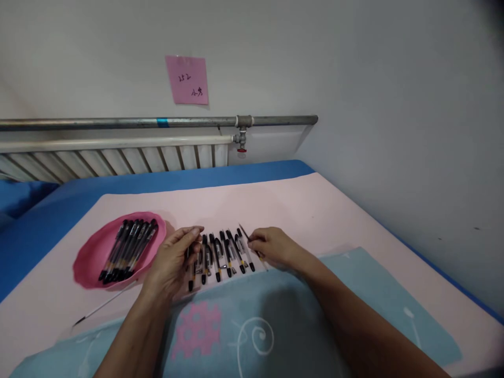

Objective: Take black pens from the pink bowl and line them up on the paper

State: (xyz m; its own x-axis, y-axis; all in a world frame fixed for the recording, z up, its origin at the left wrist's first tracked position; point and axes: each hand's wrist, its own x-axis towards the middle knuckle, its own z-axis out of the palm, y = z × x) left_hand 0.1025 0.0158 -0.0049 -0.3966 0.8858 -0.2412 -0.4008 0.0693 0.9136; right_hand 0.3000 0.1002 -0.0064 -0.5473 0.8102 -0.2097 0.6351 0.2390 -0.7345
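A row of several black pens (224, 254) lies on the pink sheet (275, 205) in front of me. My left hand (173, 262) is curled at the left end of the row, its fingers closed round a pen barrel (191, 268). My right hand (273, 247) rests at the right end, pinching a thin dark refill (244, 232) that points up and left. A pink bowl (88, 262) at the left holds several assembled black pens (129, 249).
A thin white refill (104, 304) lies on the sheet below the bowl. A light blue patterned cloth (255, 325) covers the near edge. Behind are a blue mattress edge (157, 184), a radiator (118, 157), a pipe with a red valve (241, 150) and a pink note (187, 80) on the wall.
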